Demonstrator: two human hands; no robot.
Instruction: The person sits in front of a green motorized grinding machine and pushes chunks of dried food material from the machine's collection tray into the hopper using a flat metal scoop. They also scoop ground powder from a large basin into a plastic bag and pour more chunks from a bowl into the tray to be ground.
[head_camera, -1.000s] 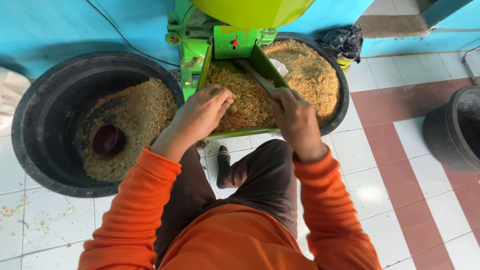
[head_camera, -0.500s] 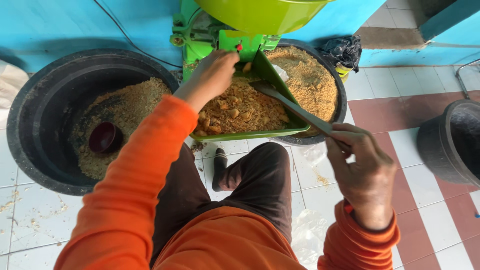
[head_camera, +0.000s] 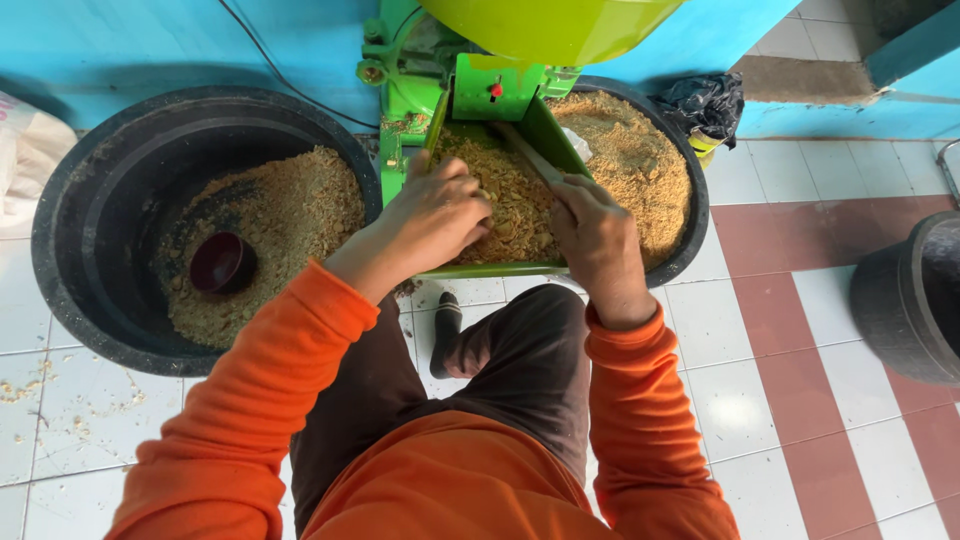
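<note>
We see bright, even daylight and sharp focus throughout. Soft shadows sit inside the black tub (head_camera: 100, 250), and mild glare on the floor tiles (head_camera: 735, 410). Slight wide-angle bending at edges.

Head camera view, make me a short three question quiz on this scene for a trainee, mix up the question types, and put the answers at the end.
1. True or false: the right hand grips a stick that reaches up the green tray.
2. Where does the small dark red bowl sit? A) in the left black tub B) on the floor tiles C) in the green tray
3. What does the left hand rest on?

Key
1. True.
2. A; it lies on the grainy tan material inside that tub.
3. The flaky tan material piled in the green tray.
</note>
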